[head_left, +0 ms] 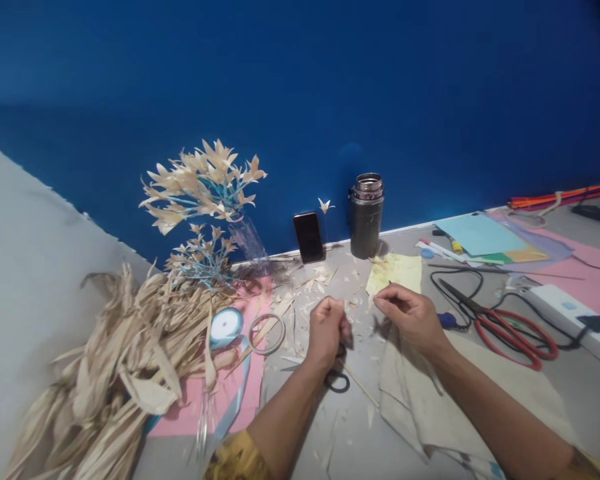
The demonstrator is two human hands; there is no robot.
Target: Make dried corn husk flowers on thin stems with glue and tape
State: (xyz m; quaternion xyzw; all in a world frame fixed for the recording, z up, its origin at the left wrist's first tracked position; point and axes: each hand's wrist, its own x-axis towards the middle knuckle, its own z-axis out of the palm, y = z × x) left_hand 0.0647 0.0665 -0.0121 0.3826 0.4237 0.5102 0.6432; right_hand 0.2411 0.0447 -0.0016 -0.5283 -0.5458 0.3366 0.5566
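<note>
My left hand (327, 328) is closed with curled fingers over the middle of the grey table, and what it may hold is hidden. To its right my right hand (409, 312) pinches thumb and forefinger together; anything between them is too small to name. Partly under my left wrist lie small scissors (337, 382) with black handles, a thin stick (357, 385) beside them. Just beyond my right hand is a crumpled yellow paper (403, 270). A beige cloth (460, 387) lies under my right forearm. Pale husk scraps (320, 280) are scattered around both hands.
Dried corn husks (100, 340) heap at left, near pink paper (190, 407), a ribbon spool (226, 325) and a tape roll (267, 352). Husk flowers (200, 180) lean in a clear bottle (250, 243). A phone (309, 238), flask (367, 217), red-handled scissors (517, 337) and power strip (560, 310) stand around.
</note>
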